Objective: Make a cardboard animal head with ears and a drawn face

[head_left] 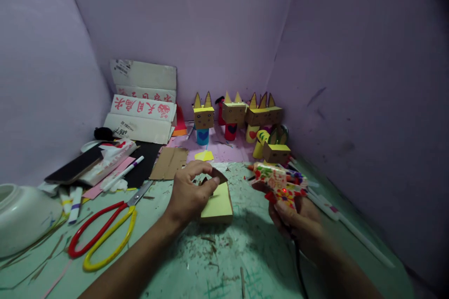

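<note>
In my right hand [298, 219] is a flower-patterned glue gun [275, 177] with a small red light glowing and its nozzle pointing left. A black cord hangs from its handle. My left hand [192, 191] pinches a small brown cardboard piece [220, 175] between thumb and fingers, over the far edge of a small box [219, 203] with a pale yellow top. The fingers hide part of both, and I cannot tell whether the piece is fixed to the box. Between the nozzle and the box there is a gap.
Scissors [115, 224] with red and yellow handles lie left, near a white jar [24, 217]. Cardboard figures with pointed ears [203, 119] stand at the back. A cardboard sheet [170, 163] and folded carton [140, 112] are back left. White glue sticks [361, 238] lie right.
</note>
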Demonstrator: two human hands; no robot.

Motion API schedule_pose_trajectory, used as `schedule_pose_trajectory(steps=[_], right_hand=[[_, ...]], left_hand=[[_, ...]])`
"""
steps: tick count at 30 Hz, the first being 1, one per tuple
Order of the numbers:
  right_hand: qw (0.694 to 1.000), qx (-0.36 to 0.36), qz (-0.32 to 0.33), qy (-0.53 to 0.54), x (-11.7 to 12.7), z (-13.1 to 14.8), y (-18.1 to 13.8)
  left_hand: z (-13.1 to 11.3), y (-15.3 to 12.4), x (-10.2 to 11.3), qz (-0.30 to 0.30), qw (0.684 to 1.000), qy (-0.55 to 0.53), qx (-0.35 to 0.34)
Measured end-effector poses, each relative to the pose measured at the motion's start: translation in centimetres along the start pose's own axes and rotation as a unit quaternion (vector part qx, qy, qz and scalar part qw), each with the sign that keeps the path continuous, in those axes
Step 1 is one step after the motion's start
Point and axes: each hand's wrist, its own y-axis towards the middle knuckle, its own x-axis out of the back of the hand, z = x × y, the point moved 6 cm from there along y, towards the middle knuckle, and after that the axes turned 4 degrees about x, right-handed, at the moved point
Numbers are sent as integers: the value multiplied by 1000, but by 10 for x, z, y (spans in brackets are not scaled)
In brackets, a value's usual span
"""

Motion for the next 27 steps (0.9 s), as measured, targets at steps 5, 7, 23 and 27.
schedule_pose_trajectory(steps=[5,7,23,27], right_hand=[[994,-21,4,-106,1,-2,4],[992,-22,2,-123,-1,2,6],[974,18,131,-185,-19,24,15],[966,50,141,-209,-26,39,21]], left_hand=[[-4,1,-2,13,1000,-2,-23],[-4,1,-2,12,1000,-4,-25],[-2,-1,-3,7,1000,-8,-26],[-1,-2,-3,-1,1000,1,-16]])
